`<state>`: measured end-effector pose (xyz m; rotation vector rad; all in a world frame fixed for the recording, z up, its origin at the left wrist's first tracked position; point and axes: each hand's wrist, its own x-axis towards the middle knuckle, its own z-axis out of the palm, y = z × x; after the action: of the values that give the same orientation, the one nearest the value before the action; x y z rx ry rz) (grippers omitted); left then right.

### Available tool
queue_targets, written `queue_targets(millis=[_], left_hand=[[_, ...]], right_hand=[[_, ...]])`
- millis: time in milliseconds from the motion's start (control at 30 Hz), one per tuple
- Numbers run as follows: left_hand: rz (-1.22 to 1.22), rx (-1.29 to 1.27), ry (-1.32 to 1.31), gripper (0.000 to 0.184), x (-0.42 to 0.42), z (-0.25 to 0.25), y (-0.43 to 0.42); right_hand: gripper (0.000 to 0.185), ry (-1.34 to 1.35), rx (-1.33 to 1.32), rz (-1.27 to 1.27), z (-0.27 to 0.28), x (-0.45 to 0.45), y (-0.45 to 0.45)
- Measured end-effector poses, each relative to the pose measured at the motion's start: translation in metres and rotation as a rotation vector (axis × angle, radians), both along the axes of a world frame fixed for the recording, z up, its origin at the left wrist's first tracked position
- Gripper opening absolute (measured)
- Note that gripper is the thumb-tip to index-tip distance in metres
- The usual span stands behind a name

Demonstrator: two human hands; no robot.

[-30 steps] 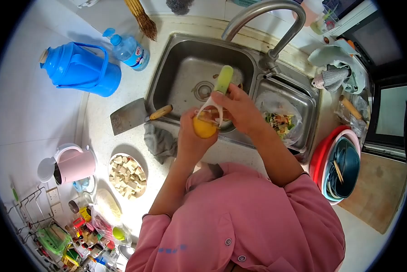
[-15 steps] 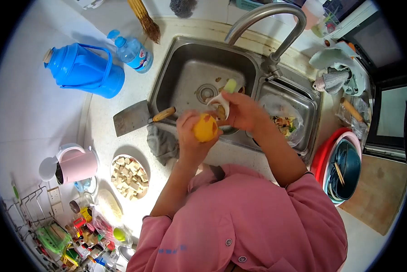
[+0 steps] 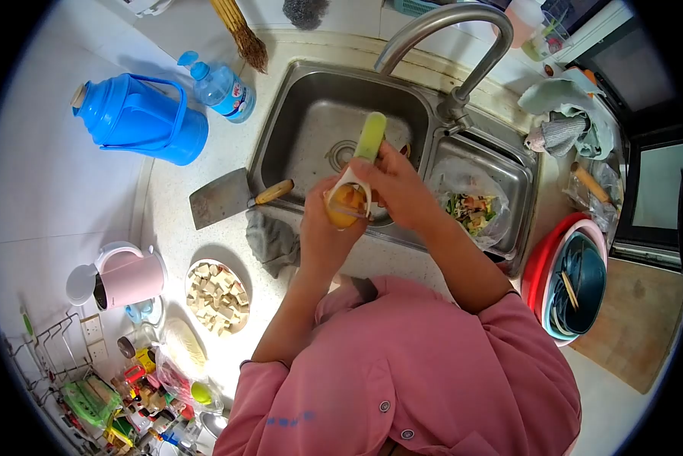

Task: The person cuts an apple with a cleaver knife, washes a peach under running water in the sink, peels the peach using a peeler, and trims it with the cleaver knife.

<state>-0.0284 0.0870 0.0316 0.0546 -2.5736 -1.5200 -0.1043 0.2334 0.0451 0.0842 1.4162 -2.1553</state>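
Yellow-orange produce (image 3: 341, 220) sits in my left hand (image 3: 328, 242), its fingers curled closed around it, held over the near edge of the sink (image 3: 303, 114). My right hand (image 3: 402, 191) grips a peeler (image 3: 371, 137) by its pale green handle, which points up and away from me, and the white frame lies over the upper part of the produce. The surface I can see is bright yellow low down and darker, orange-brown, within the frame; I judge it largely peeled, with perhaps some patches left, though my palm hides the underside and I cannot tell how much skin remains there. A brown scrap (image 3: 407, 150) lies in the larger basin beyond my right hand. In the smaller basin, to the right, a clear bag (image 3: 498, 196) holds mixed scraps (image 3: 472, 214). At the sink's left edge a cleaver (image 3: 221, 199) rests on the countertop (image 3: 175, 237), its wooden handle reaching over the rim, with a grey cloth (image 3: 270, 242) just nearer to me. Farther left, pale cubes (image 3: 217, 300) already lie cut in a dish. Nested basins (image 3: 535, 273) stand off to the right, beside a board (image 3: 630, 323).
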Motion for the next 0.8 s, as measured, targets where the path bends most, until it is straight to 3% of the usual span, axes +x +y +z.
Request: queue_targets(millis=[133, 367, 433, 467, 567, 667, 800], left_hand=[[-0.091, 0.056, 0.130, 0.068, -0.003, 0.002, -0.009], [-0.031, 0.647, -0.098, 0.070, 0.001, 0.003, -0.015], [-0.020, 0.946, -0.281, 0.070, 0.000, 0.015, -0.014], [-0.025, 0.936, -0.272, 0.071, 0.000, 0.011, -0.016], [-0.030, 0.896, -0.266, 0.072, 0.002, -0.004, -0.022], [-0.046, 0.818, -0.274, 0.070, 0.000, -0.002, -0.019], [-0.018, 0.719, -0.196, 0.072, 0.001, -0.005, -0.014]], right_hand=[[0.030, -0.265, -0.163, -0.107, -0.012, -0.004, 0.005], [0.027, -0.408, -0.376, 0.008, -0.043, -0.025, 0.023], [0.028, 0.211, 0.647, -0.125, -0.078, -0.036, 0.029], [0.028, 0.529, 1.152, -0.191, -0.090, -0.039, 0.032], [0.030, 0.548, 0.678, -0.277, -0.094, -0.039, 0.038], [0.031, 0.084, -0.038, -0.211, -0.030, -0.023, 0.022], [0.029, 0.083, -0.029, -0.160, 0.021, 0.000, -0.001]])
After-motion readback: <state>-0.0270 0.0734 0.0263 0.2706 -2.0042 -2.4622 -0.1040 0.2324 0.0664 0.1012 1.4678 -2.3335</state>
